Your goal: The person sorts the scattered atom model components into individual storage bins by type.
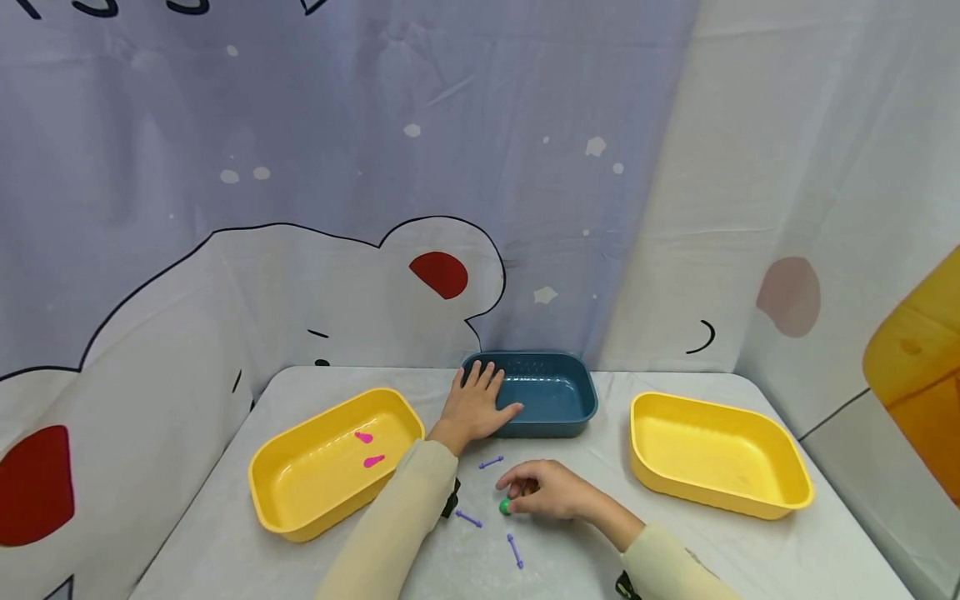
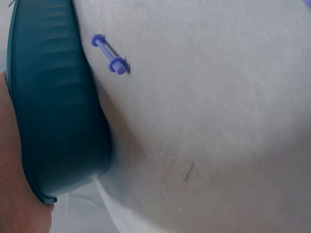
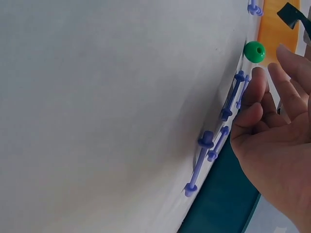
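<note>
My left hand (image 1: pixel 474 407) rests at the left end of the dark teal bin (image 1: pixel 543 428), fingers spread over its rim. In the left wrist view, part of that hand (image 2: pixel 24 204) shows along the rim of the bin (image 2: pixel 58 111). My right hand (image 1: pixel 553 490) hovers low over the table, fingers loosely bent, beside a green bead (image 1: pixel 505 507). The right wrist view shows the green bead (image 3: pixel 254 52) with a hole, just past the fingertips (image 3: pixel 258 75). Purple double-ended pegs (image 1: pixel 468 519) lie scattered around the hands; one peg (image 2: pixel 108 53) is near the bin.
A yellow bin (image 1: pixel 279 448) at left holds two pink pieces (image 1: pixel 373 461). Another yellow bin (image 1: pixel 720 496) stands at the right. The white-covered table (image 1: pixel 217 542) meets a printed curtain (image 1: pixel 315 150) at the back.
</note>
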`<state>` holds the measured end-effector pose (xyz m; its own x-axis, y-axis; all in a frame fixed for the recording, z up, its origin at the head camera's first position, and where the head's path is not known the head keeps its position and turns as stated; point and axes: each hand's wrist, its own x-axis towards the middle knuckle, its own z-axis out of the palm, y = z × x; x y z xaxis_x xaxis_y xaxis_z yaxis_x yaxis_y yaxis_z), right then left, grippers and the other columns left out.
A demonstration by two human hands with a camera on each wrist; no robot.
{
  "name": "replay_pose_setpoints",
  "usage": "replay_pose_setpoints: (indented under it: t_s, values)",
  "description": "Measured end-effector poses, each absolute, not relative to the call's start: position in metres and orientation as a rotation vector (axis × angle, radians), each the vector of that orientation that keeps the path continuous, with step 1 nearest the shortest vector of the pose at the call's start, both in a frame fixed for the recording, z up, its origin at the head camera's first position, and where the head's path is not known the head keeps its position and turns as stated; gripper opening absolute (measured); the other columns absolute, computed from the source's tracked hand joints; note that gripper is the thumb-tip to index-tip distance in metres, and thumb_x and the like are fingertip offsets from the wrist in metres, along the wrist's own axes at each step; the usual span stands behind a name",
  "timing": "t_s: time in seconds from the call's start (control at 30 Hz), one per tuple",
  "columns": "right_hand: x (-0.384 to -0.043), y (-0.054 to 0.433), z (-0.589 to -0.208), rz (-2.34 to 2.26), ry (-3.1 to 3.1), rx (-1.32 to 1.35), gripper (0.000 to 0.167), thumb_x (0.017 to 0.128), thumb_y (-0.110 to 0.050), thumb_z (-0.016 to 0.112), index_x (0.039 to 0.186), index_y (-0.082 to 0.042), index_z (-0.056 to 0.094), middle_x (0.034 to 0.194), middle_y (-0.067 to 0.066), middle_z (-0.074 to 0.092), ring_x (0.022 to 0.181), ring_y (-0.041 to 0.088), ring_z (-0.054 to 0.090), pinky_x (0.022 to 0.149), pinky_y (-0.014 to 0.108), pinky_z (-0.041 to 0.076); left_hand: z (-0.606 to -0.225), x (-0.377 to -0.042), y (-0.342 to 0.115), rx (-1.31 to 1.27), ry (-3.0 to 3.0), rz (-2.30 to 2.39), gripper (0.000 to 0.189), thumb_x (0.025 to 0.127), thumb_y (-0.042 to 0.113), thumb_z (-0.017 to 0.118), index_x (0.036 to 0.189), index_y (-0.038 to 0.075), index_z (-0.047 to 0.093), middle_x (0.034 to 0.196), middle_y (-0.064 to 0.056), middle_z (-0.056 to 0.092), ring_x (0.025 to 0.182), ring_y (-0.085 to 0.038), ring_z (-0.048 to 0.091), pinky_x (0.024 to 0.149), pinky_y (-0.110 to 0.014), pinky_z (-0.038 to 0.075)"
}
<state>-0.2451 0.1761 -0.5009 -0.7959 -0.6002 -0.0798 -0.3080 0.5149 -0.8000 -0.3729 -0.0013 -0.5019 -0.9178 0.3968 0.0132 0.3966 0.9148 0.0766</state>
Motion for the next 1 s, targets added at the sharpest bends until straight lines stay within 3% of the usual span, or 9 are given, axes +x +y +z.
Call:
replay_pose_setpoints:
  t_s: [1.0]
  values:
    - [-0.2495,0.1693,-0.5061,-1.035,2.448,-0.829,0.012,0.086,-0.013,0.081,0.097,-0.015,0.077,0.089,-0.006,0.067,0.080,0.001,0.057,0.075,0.023,0.048,-0.4975,-0.3697,-0.0007,0.630,3.064,0.090,0.087,0.097,0.077,0.023,0.163,0.021,0.019,0.170,-0.003,0.012,0.157,-0.027,0.005,0.125,-0.054,0.006]
